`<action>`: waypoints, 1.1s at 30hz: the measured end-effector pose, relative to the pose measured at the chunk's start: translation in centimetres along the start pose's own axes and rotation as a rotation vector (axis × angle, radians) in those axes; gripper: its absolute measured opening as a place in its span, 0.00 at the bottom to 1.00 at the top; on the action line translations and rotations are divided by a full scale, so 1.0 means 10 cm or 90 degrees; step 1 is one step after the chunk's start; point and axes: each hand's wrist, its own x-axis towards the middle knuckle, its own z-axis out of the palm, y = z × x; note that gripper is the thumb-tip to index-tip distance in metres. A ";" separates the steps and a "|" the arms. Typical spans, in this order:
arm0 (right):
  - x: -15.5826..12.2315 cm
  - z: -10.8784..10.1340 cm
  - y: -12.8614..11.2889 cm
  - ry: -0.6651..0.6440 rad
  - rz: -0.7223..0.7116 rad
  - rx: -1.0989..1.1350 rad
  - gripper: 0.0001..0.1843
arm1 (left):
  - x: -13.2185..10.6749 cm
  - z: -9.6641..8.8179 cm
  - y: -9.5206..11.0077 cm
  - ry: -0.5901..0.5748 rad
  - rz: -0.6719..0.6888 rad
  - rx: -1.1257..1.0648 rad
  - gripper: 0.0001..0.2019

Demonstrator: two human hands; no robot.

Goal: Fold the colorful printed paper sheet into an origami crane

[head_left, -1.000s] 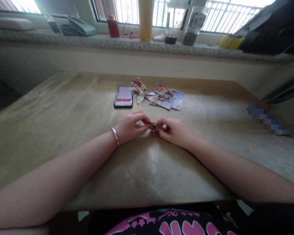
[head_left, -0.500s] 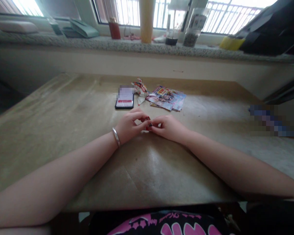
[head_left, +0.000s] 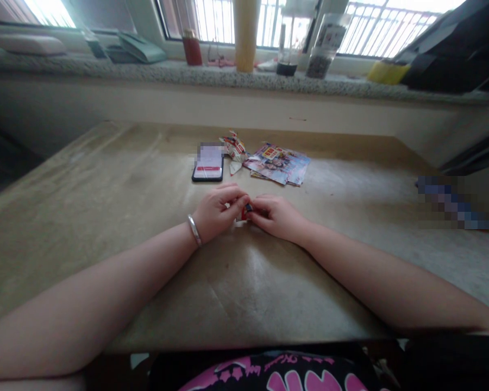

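Note:
My left hand (head_left: pixel 218 210), with a silver bangle on the wrist, and my right hand (head_left: pixel 275 215) meet at the middle of the table. Both pinch a small folded piece of printed paper (head_left: pixel 244 212), red and white, pressed low against the tabletop. Fingers of both hands are curled round it, and most of the paper is hidden between them. Beyond my hands lie a finished folded paper figure (head_left: pixel 233 147) and a small stack of printed paper squares (head_left: pixel 277 163).
A phone (head_left: pixel 208 163) lies face up just beyond my left hand. The brown paper-covered table (head_left: pixel 106 184) runs to a stone window ledge (head_left: pixel 228 76) holding a red can, a yellow cylinder, jars and a green box. A blurred object lies at the right.
My hands have drawn closer together, and the paper piece, earlier stretched out between them, is now bunched up and mostly covered by my fingertips.

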 end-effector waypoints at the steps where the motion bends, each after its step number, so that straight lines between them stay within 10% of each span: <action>1: 0.00 0.00 0.01 -0.004 0.000 0.013 0.08 | 0.00 0.01 0.00 -0.003 -0.007 0.002 0.12; 26: -0.02 -0.04 0.02 -0.009 0.018 0.006 0.12 | 0.01 0.03 -0.03 -0.001 -0.224 -0.294 0.17; 33: 0.00 -0.04 0.05 0.031 0.054 0.045 0.12 | 0.01 0.04 0.01 -0.111 -0.190 -0.178 0.13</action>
